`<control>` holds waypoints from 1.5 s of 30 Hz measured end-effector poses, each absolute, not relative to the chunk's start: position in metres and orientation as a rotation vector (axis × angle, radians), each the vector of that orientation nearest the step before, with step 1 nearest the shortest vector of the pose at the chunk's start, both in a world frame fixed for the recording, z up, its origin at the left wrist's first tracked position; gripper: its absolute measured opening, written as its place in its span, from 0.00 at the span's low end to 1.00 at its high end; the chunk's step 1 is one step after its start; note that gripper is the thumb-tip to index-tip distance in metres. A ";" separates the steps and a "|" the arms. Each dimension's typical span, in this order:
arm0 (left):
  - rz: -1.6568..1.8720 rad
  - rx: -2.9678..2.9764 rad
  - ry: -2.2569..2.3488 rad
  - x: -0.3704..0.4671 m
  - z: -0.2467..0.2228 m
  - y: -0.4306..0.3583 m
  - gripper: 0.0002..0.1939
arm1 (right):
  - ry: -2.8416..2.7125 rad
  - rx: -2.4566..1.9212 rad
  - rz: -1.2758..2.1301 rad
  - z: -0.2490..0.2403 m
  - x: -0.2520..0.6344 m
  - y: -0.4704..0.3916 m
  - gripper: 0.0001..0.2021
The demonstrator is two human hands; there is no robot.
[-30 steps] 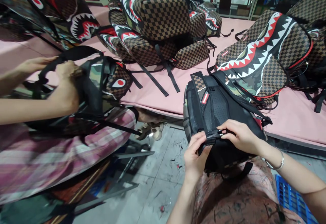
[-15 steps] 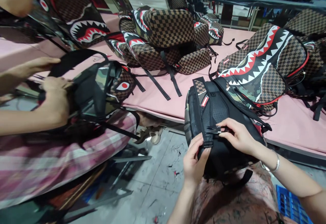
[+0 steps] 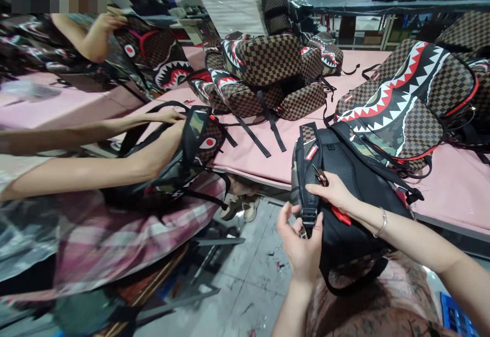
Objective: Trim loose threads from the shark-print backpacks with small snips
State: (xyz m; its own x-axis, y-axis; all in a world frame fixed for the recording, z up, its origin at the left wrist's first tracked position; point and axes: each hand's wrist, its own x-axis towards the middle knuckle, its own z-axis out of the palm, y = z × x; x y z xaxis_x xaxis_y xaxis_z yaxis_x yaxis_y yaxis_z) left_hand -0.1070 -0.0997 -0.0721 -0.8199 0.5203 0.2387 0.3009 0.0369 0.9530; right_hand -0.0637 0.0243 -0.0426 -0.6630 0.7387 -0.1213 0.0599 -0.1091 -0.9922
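A black backpack (image 3: 360,209), its padded back facing up, lies across the person's lap against the table edge. My left hand (image 3: 300,237) pinches the shoulder strap (image 3: 309,194) at its black buckle (image 3: 309,216). Small dark snips (image 3: 320,174) are in my right hand (image 3: 332,193), over the strap above the buckle, tips pointing up and left. A red piece (image 3: 340,215) shows on the back panel beneath my right wrist. The strap carries a red and white label (image 3: 312,152) near its top.
The pink table (image 3: 252,145) bears a pile of checkered backpacks (image 3: 271,58) and a shark-mouth backpack (image 3: 406,104) at right. At left, a co-worker's arms (image 3: 126,168) handle another backpack (image 3: 209,143). Another person stands behind. A blue crate (image 3: 455,316) is at lower right.
My right hand has moved up and left along the strap with the snips. The red piece now shows below it. The co-worker's arms reach further right over their backpack.
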 end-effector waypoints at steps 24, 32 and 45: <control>1.873 0.080 1.225 -0.121 -0.054 -0.108 0.14 | -2.248 -0.530 0.564 -0.058 -0.019 0.006 0.05; 1.883 0.054 1.200 -0.120 -0.055 -0.106 0.15 | -2.251 -0.480 0.488 -0.061 -0.017 0.004 0.04; 1.884 0.009 1.166 -0.116 -0.057 -0.104 0.15 | -2.169 -0.541 0.680 -0.060 -0.024 -0.001 0.03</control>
